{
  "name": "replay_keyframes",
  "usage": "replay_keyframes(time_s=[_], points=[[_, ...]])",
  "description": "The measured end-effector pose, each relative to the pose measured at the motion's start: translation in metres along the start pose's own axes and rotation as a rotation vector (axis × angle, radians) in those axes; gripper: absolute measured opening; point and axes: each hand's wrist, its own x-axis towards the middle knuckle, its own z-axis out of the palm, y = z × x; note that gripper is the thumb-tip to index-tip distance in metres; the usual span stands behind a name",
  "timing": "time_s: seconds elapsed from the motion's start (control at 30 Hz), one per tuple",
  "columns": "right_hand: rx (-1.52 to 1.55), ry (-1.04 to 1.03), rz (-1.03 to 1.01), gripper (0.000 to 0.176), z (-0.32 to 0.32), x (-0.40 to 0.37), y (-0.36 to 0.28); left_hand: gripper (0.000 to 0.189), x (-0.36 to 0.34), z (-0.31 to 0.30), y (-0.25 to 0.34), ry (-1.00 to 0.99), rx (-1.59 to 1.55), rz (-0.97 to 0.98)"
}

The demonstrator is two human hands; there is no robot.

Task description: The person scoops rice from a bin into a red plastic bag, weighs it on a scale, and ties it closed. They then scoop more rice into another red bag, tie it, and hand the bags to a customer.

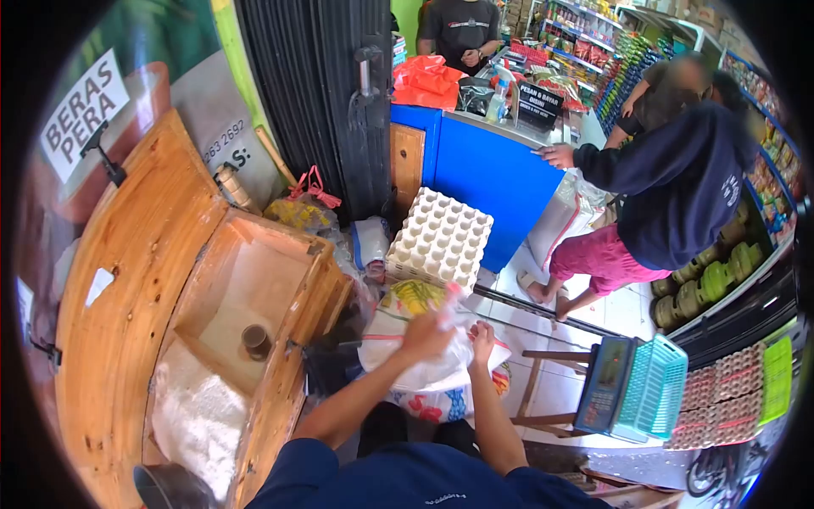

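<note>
A full white sack (394,349) with a thin red line rests in front of me, on top of another sack printed in red and blue (428,404). My left hand (426,337) is over it, smeared by motion, its fingers closed around a pinkish strip of plastic (452,297). At the sack's upper right edge is my right hand (482,341), fingers bent together against the white material. Just beyond both hands lies a yellow-printed plastic bag (407,297). Behind that stands a stack of pale egg trays (441,236).
To the left, a wooden bin (280,335) holds white rice (199,416) and a brown cup (256,341). At right are a scale (606,382) with a turquoise basket (657,386) and trays of eggs (721,390). A blue counter (487,182) and several people are ahead.
</note>
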Motion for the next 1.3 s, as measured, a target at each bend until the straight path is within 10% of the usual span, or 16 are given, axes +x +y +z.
replay_keyframes(time_s=[0.03, 0.1, 0.43, 0.5, 0.63, 0.93, 1.0, 1.1, 1.17, 1.3], points=[[-0.003, -0.001, 0.021, 0.027, -0.015, -0.022, -0.028, 0.025, -0.029, 0.005, 0.017, 0.126, 0.161, 0.418], [-0.212, -0.214, -0.193, 0.039, -0.057, -0.067, -0.065, 0.03, -0.079, 0.017, 0.047, 0.09, 0.001, 0.475], [-0.554, -0.59, -0.01, 0.08, -0.13, -0.207, -0.206, 0.03, -0.171, 0.024, 0.07, -0.193, 0.007, 0.303], [-1.231, -0.775, -0.692, 0.089, -0.105, -0.22, -0.233, 0.031, -0.182, 0.018, 0.067, -0.324, 0.11, 0.242], [-0.479, -0.62, -0.176, 0.074, -0.051, -0.237, -0.208, 0.037, -0.184, -0.048, 0.078, -0.543, 0.182, 0.373], [-0.089, -0.21, 0.267, 0.058, -0.023, -0.228, -0.172, 0.08, -0.121, -0.087, 0.015, -0.207, -0.382, 0.61], [-0.126, -0.167, 0.185, 0.051, -0.029, -0.218, -0.164, 0.102, -0.102, -0.101, -0.022, -0.128, -0.094, 0.616], [-0.442, -0.152, -0.199, 0.047, -0.011, -0.22, -0.167, 0.114, -0.099, -0.079, -0.051, -0.525, 0.411, 0.603], [-0.182, -0.181, 0.004, 0.049, -0.007, -0.217, -0.18, 0.112, -0.113, -0.018, -0.073, -0.377, -0.103, 0.643], [-0.414, -0.447, -0.23, 0.057, 0.025, -0.23, -0.27, 0.071, -0.131, -0.034, -0.037, 0.034, -0.428, 0.676]])
